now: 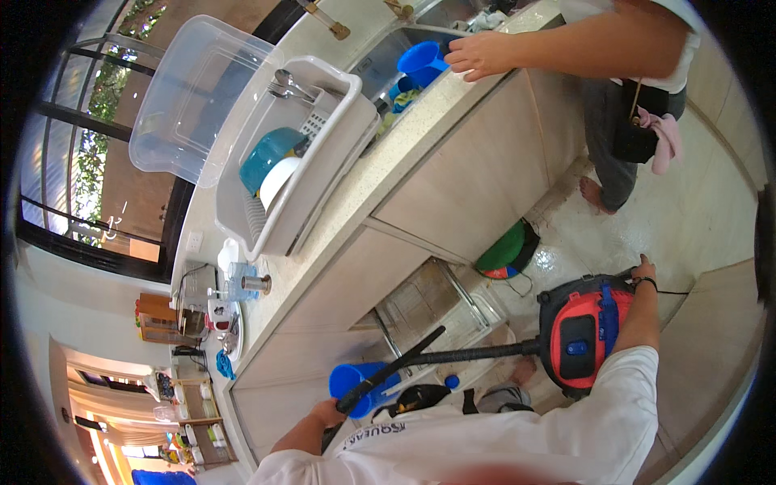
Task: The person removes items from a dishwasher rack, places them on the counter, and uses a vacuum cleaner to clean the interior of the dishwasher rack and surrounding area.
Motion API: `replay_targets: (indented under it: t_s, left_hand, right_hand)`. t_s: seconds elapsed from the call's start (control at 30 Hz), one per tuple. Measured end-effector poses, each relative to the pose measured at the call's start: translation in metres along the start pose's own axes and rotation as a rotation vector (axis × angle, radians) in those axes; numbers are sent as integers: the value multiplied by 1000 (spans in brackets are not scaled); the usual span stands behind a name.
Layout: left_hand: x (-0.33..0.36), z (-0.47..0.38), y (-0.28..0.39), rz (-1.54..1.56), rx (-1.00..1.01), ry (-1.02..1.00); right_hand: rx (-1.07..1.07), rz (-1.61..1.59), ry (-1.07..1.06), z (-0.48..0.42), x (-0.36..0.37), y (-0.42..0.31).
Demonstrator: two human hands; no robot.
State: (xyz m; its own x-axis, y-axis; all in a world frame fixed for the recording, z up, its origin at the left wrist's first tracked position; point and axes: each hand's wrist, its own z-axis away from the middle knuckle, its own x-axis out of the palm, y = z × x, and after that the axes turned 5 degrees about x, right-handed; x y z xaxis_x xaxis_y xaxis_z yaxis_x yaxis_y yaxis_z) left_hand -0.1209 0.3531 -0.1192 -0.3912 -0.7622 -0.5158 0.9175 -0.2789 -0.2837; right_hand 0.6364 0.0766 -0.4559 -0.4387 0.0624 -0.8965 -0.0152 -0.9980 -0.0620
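My left hand (327,413) grips the black handle end of a vacuum hose (388,370), beside a blue bucket (351,385). The corrugated hose runs right into a red and black canister vacuum cleaner (567,339). At the cleaner's far end, my right hand (645,270) holds its black carrying handle, a dark band round the wrist. My white shirt (485,430) fills the lower part of the view.
A co-worker's hand (485,56) rests at the sink edge near a blue dipper (421,62). A dish rack (303,176) and a clear lid (200,100) stand on the counter (339,209). A metal-legged stool (461,291), a green folded item (503,248) and the co-worker's bare foot (594,194) occupy the floor area.
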Motion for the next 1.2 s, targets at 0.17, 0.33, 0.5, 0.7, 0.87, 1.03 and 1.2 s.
replay_targets:
  t_s: [0.17, 0.33, 0.5, 0.7, 0.87, 1.03, 1.2]
  left_hand:
    - [18, -48, -21, -59, 40, -4]
    - [27, -70, -13, -43, 66, -16]
    - [14, -48, 4, -36, 26, -48]
    - [5, -32, 12, -26, 43, -6]
    - [1, -25, 15, 16, 45, 23]
    - [-3, -20, 16, 110, 93, 143]
    - [0, -14, 15, 221, 195, 317]
  right_hand:
    - [40, 104, -245, 34, 6, -12]
    - [42, 156, -243, 40, 14, -10]
    - [111, 13, -191, 27, 28, 6]
    - [43, -120, -9, 36, 17, 3]
    - [-23, -47, 123, 62, -68, -4]
    - [-320, -136, 328, 134, -188, -24]
    - [-536, -285, 549, 274, -281, -60]
